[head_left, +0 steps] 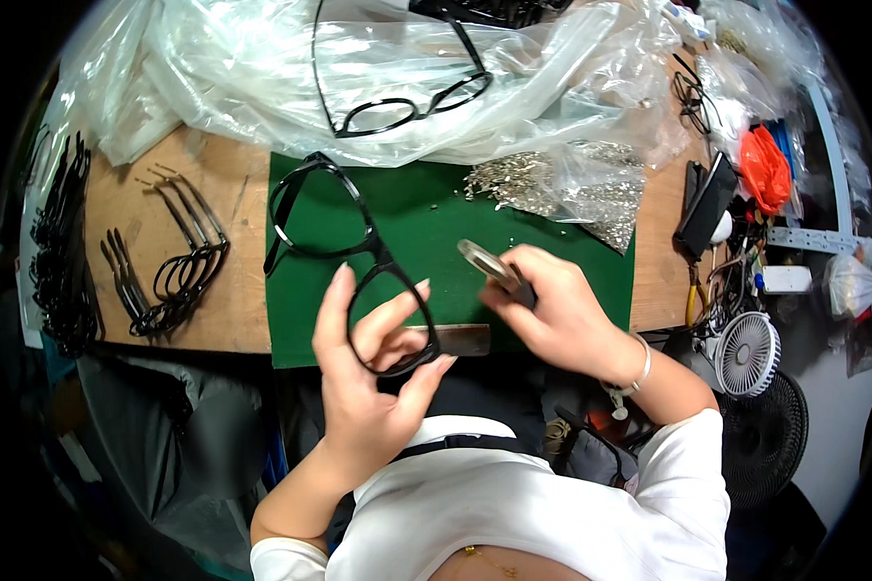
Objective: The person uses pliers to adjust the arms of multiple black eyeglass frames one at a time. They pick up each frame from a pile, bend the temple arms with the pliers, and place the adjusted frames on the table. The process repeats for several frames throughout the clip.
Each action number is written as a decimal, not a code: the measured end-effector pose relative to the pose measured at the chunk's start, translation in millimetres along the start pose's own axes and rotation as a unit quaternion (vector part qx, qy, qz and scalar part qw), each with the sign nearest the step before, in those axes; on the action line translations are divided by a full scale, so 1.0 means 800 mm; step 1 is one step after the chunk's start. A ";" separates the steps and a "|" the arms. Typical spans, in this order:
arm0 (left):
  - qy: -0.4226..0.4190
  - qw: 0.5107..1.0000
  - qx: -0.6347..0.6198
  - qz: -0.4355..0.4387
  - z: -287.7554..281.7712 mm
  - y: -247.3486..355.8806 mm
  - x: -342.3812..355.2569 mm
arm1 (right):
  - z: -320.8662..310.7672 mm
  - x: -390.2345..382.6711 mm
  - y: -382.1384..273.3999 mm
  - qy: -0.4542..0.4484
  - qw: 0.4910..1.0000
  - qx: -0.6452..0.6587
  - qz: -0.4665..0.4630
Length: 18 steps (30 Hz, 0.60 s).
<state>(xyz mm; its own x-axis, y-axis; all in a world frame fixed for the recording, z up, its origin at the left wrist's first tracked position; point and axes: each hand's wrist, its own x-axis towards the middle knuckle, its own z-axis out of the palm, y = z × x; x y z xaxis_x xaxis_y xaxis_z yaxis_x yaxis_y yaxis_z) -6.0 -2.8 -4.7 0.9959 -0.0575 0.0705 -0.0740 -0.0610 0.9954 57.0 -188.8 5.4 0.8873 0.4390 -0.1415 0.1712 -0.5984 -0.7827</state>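
Note:
My left hand holds a black eyeglass frame by its near rim, with the fingers around and through the lens opening. The frame is tilted over a green mat, its far rim away from me. My right hand is closed around a hand tool with a rounded metal end and a dark grip; its exact kind is partly hidden by the fingers. The tool stays apart from the frame, to its right. Below them a flat metal piece lies at the mat's near edge.
Small metal parts spill from a clear bag at the mat's far right. Another black eyeglass frame rests on plastic sheeting. More frames stand at left. A phone, orange bag and small fan are right.

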 end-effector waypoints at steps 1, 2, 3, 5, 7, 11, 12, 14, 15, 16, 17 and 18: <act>0.013 1.000 0.007 0.004 0.005 0.001 0.001 | -0.001 -0.004 -0.017 -0.021 0.997 0.076 0.005; 0.021 1.000 0.009 0.013 0.009 0.000 0.001 | 0.003 -0.008 -0.028 -0.043 0.988 0.151 0.010; 0.017 1.000 0.010 0.015 0.011 0.000 0.000 | 0.010 -0.011 -0.034 -0.026 0.983 0.184 0.014; 0.018 1.000 0.012 0.022 0.015 0.003 -0.002 | 0.029 -0.015 -0.038 0.016 0.966 0.255 0.024; 0.028 0.999 0.008 0.021 0.017 0.000 -0.002 | 0.037 -0.017 -0.034 0.022 0.949 0.309 0.050; 0.025 0.999 0.012 0.022 0.016 -0.002 -0.004 | 0.036 -0.014 -0.037 -0.039 0.890 0.431 0.146; 0.007 1.000 0.004 0.013 0.014 -0.001 -0.002 | 0.029 -0.011 -0.034 -0.070 0.886 0.427 0.168; -0.029 0.999 -0.013 -0.004 0.003 0.005 0.005 | 0.021 -0.006 -0.039 -0.126 0.872 0.431 0.194; -0.050 0.997 -0.054 -0.032 -0.001 0.008 0.008 | 0.022 -0.005 -0.037 -0.137 0.881 0.417 0.179; -0.061 0.995 -0.062 -0.040 -0.005 0.011 0.009 | 0.023 -0.004 -0.037 -0.148 0.889 0.401 0.164; -0.072 0.994 -0.070 -0.047 -0.009 0.013 0.009 | 0.016 -0.002 -0.045 -0.163 0.890 0.398 0.152; -0.082 0.992 -0.078 -0.054 -0.012 0.015 0.009 | 0.016 -0.001 -0.050 -0.162 0.884 0.415 0.144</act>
<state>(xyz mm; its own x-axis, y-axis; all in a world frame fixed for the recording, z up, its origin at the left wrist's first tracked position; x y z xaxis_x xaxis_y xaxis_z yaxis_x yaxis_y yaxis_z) 0.9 5.3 8.1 0.9747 -0.2206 -0.0366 0.0550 0.0779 0.9954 44.5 -157.0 29.0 0.6503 0.5986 -0.4677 -0.5337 -0.0782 -0.8421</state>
